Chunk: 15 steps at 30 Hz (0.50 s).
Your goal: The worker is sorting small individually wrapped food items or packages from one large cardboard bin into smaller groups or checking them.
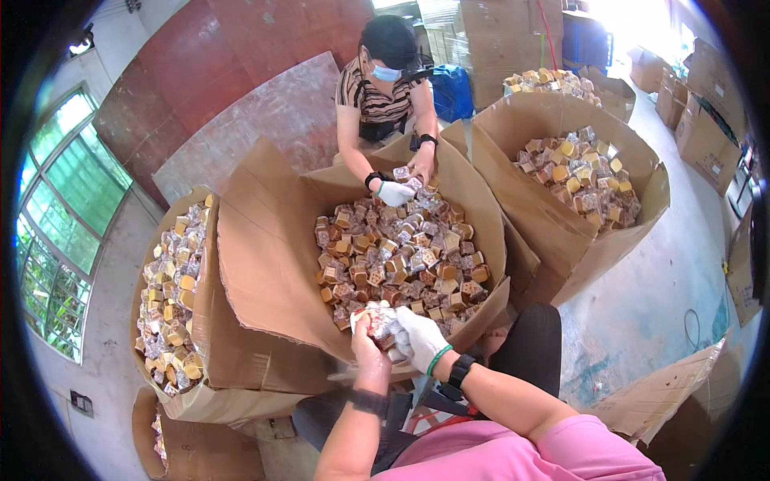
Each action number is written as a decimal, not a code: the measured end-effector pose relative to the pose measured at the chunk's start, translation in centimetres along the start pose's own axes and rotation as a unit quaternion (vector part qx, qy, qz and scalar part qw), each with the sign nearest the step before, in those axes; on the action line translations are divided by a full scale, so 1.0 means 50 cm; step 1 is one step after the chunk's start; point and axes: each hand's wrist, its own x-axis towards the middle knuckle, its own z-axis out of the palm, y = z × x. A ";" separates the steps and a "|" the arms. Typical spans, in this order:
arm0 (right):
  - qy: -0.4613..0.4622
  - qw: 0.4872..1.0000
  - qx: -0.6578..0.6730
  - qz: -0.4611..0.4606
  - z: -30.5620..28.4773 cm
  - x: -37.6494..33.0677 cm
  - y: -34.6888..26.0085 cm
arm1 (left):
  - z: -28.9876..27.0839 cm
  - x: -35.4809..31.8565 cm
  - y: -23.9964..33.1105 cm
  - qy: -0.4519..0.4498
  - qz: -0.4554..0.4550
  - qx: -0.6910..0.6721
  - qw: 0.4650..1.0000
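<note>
My left hand (370,353), bare at the palm side, is closed around a small white-and-reddish wrapped piece (380,319) over the near edge of the middle box. My right hand (419,340), in a white glove with a green cuff, presses its bent fingers against the same piece from the right. The gloved fingers and glare hide much of it. Beneath my hands, the large cardboard box (265,272) holds a heap of small gold-and-brown pieces (385,264) in shiny clear wrap.
Across the box, a masked co-worker (377,96) holds similar pieces with one gloved hand (396,193) and one bare hand. More filled cartons stand at left (204,305) and right (553,264). A cardboard flap (650,393) juts up near my right side.
</note>
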 end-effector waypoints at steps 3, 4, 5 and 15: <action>-0.031 0.999 0.023 -0.004 -0.028 0.033 0.011 | -0.003 0.004 -0.007 0.015 -0.029 -0.036 0.999; -0.042 0.998 0.041 0.003 -0.041 0.041 0.015 | -0.004 0.005 -0.009 0.017 -0.043 -0.047 0.998; -0.045 0.994 0.081 0.053 -0.035 0.028 -0.001 | -0.002 0.001 0.000 0.030 -0.013 -0.043 0.999; -0.149 0.986 0.076 0.013 -0.112 -0.015 -0.059 | -0.070 0.010 0.079 -0.156 -0.101 -0.090 0.979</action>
